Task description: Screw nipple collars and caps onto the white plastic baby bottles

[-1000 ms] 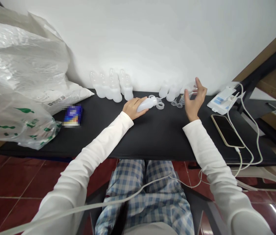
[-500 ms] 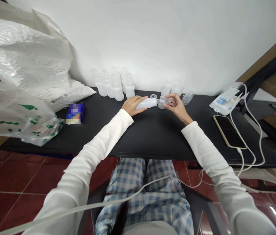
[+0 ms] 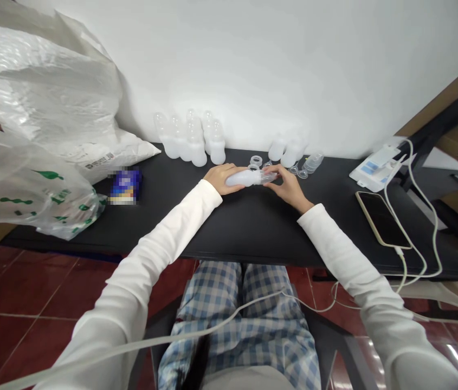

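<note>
White frosted bottle point(image 3: 242, 178): held lengthwise between the two hands over the worktop, its narrow neck toward the right hand.
Left hand point(image 3: 221, 179): curled around the bottle's smooth, rounded end, fingers closed, cradling it steadily.
Right hand point(image 3: 288, 187): fingertips pressed together, pinching a clear plastic collar point(image 3: 268, 176) at the neck; the firmness of the pinch cannot be told.
Black worktop point(image 3: 253, 227): matte, with upright frosted bottles point(image 3: 196, 147) grouped by the white wall, a thin clear ring point(image 3: 256, 160) just beyond the hands, and a smartphone point(image 3: 382, 219) on the right.
Crinkled plastic bag point(image 3: 29, 189): green-printed, slumped at far left, near a blurred blue packet point(image 3: 125, 185).
</note>
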The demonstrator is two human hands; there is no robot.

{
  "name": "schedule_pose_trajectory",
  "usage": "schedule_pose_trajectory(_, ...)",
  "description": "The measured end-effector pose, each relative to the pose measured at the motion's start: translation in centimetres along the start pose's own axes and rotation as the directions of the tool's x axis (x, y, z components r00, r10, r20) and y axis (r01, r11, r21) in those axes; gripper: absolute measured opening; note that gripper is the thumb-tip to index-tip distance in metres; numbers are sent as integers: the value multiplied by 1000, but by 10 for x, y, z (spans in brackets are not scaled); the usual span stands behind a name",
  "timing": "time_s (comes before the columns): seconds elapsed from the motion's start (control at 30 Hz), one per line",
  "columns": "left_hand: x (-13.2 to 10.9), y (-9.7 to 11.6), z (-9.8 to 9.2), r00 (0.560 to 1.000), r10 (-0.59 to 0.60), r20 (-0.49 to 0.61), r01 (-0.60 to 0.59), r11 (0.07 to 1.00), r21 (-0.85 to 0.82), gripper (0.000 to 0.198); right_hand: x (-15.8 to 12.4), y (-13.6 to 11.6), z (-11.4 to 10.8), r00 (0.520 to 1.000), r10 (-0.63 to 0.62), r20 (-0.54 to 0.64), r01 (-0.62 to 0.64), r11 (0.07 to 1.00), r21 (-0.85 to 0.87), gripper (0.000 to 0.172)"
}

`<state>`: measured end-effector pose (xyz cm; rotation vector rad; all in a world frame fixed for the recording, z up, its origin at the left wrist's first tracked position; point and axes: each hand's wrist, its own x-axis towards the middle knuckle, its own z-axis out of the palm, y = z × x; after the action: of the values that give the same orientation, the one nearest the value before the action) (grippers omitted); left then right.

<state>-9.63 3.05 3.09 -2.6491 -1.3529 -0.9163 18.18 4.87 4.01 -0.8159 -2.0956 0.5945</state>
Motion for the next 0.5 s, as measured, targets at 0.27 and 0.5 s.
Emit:
schedule_pose_trajectory(0.27, 1, 4, -6, 991, -134, 18, 131, 920, -369, 53, -4, -2, 4, 999, -51, 7, 52, 997, -57, 27)
schedule_pose_trajectory(0.5, 4, -2, 0, 889, -444, 114, 382, 581, -719, 64, -6, -14, 10, 999, 26, -24, -23, 993, 120, 45)
